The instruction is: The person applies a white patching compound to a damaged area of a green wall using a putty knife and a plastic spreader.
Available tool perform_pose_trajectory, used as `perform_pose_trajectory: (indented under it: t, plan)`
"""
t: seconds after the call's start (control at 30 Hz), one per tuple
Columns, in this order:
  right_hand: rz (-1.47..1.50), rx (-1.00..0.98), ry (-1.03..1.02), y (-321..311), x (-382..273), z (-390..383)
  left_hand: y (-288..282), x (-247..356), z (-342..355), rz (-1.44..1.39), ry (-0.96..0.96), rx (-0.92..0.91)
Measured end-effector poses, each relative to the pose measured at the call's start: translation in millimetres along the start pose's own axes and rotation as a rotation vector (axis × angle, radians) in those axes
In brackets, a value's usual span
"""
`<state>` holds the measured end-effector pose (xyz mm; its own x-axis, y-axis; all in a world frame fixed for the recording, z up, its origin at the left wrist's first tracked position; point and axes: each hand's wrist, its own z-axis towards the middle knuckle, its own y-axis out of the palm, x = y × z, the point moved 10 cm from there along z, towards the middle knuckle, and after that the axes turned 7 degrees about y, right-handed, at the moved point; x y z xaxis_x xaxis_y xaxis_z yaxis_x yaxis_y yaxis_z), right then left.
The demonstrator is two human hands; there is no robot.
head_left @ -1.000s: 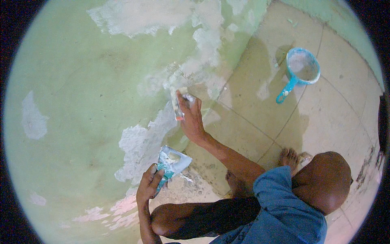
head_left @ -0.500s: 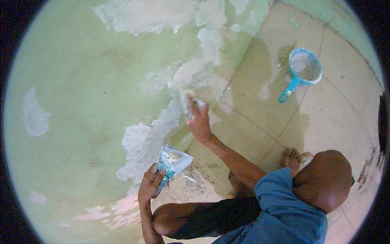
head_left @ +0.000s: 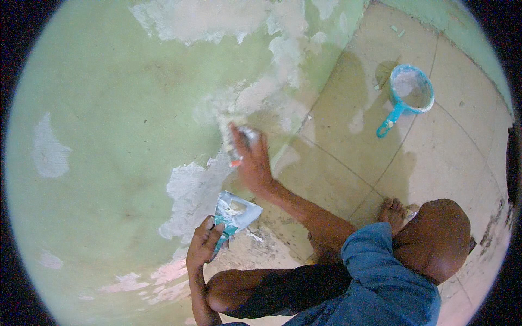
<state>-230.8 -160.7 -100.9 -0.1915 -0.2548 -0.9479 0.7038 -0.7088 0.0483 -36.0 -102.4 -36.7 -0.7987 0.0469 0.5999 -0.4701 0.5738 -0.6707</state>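
Observation:
My left hand grips the teal handle of a putty knife whose wide pale blade carries white paste. Farther up, my right hand, blurred by motion, is closed on a small pale spreader with a red-orange end, against the green wall. Under and around it are rough white and grey patches on the paint. A turquoise handled container with white paste in it rests on the tiled floor to the right.
Square beige tiles meet the wall along a slanting edge, with another green surface at top right. My bare knees, bare foot and blue-clothed body fill the lower right. Small scraps and dark marks lie on the floor.
My right hand with the spreader has shifted rightward and then back left along the wall. My left hand with the putty knife has risen slightly in the picture.

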Motion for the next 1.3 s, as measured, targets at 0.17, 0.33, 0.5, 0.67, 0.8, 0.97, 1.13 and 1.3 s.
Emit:
perform_pose_trajectory:
  t: [0.17,0.33,0.5,0.67,0.8,0.97,1.13,1.3]
  plan:
    - [-0.211,0.161,-0.139,-6.9,18.8,49.4,2.0,1.5,-1.4,-0.015,-0.023,-0.021]
    - [-0.159,-0.008,-0.244,15.8,38.2,2.4,-3.6,-3.7,0.3,0.033,0.066,0.004]
    - [-0.073,0.086,0.009,-34.8,63.8,25.6,1.9,-1.7,2.7,0.01,0.023,-0.014]
    - [0.06,0.222,0.115,-28.3,22.9,59.4,-2.7,-1.8,-4.9,0.032,-0.016,0.022]
    - [-0.046,0.058,-0.083,-8.7,-25.2,24.2,-1.4,-1.7,0.1,0.007,0.031,0.021]
    - [-0.144,0.048,-0.144,-23.8,23.4,13.1,-4.2,-9.1,-0.2,0.041,0.017,0.026]
    - [-0.283,0.204,-0.252,-53.0,50.5,67.6,-1.6,-8.3,-1.2,0.02,0.015,0.004]
    - [-0.318,0.188,-0.384,-58.1,53.2,79.6,-2.4,-5.9,-2.9,0.063,-0.018,0.028]
